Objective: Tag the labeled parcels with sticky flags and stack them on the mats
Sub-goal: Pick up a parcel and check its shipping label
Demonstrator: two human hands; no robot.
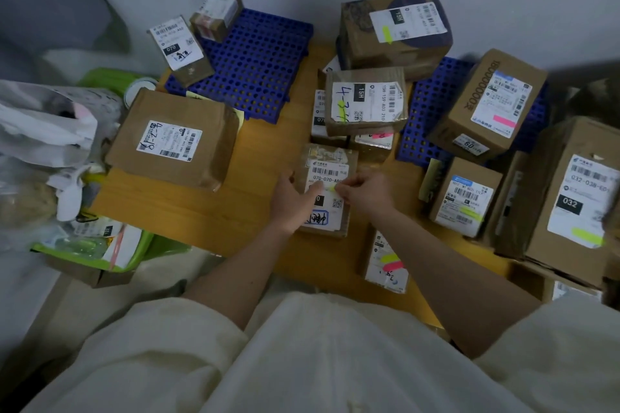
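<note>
A small brown parcel [330, 157] with a white 070 label lies on the wooden table [255, 178] in front of me. My left hand [292, 203] rests on its left side, fingers spread over the label. My right hand [364, 193] pinches a yellow sticky flag [330, 188] against the label's middle. A blue perforated mat [258, 60] lies at the back left with two small parcels on its left edge. A second blue mat [424, 117] at the right carries flagged boxes.
A large flat parcel [174, 141] sits at the left. Stacked flagged boxes [365, 104] stand behind the parcel I hold. More flagged boxes [570, 191] crowd the right edge. A green bin [100, 245] and plastic bags [40, 124] fill the left.
</note>
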